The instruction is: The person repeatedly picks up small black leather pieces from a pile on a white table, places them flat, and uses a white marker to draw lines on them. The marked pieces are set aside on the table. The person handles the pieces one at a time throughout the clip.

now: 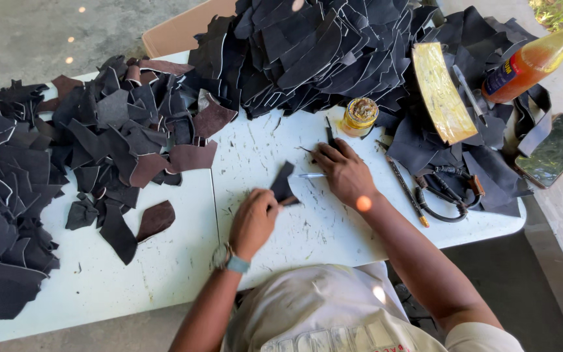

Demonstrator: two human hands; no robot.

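Observation:
My left hand [253, 220] grips a small dark leather piece [283, 182] near the middle of the white table [164, 261]. My right hand [345, 171] rests on the table just right of that piece, fingers closed over a thin silver pen [309, 175] whose tip points left toward the leather. A watch sits on my left wrist. A small open jar of yellowish glue [360, 116] stands just beyond my right hand.
Heaps of black and brown leather cut-outs cover the left [47, 163] and far side [307, 52]. At right lie a yellow curved board [439, 91], an orange bottle [530, 62], a phone [554, 148], scissors [447, 192] and a pencil-like tool [405, 189]. A cardboard box [184, 29] stands behind.

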